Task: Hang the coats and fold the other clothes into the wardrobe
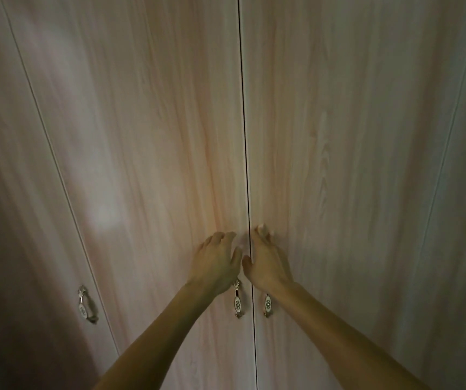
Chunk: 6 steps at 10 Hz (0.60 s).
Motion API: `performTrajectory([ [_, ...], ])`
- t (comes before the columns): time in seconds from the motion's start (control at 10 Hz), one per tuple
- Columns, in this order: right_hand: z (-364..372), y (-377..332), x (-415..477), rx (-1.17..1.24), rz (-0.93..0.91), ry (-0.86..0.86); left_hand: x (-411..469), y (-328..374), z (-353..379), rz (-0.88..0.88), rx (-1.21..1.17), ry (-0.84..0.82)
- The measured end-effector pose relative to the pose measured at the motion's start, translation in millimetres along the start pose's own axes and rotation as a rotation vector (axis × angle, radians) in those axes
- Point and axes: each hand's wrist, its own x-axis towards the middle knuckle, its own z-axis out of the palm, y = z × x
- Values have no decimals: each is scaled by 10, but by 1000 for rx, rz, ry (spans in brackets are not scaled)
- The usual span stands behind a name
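A light wood-grain wardrobe fills the view, its doors shut. The left middle door (155, 164) and the right middle door (352, 164) meet at a dark seam (244, 108). My left hand (216, 263) rests on the left door just beside the seam, fingers bent at the tips against the wood. My right hand (265, 260) touches the right door on the other side of the seam, fingers spread. Both hands sit just above the two ornate metal handles (237, 302) (267, 305) and hold nothing. No clothes are in view.
A further door (15, 192) stands at the far left with its own metal handle (86, 305). Another door panel edge (445, 150) runs down the right side. The light is dim.
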Motion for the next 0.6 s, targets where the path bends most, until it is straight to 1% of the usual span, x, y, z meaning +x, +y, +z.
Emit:
performTrajectory([
  [0.2, -42, -11, -15, 4, 15, -5, -18, -6, 2, -4, 15, -15],
  [0.4, -232, -31, -123, 26, -10, -33, -184, -12, -102, -5, -11, -1],
  [0.5, -386, -142, -323, 49, -48, 30, -405, -43, -191, -10, -62, -5],
  [0.6, -436, -235, -573, 129, -47, 128, -610, -124, -244, -4, -94, -5],
])
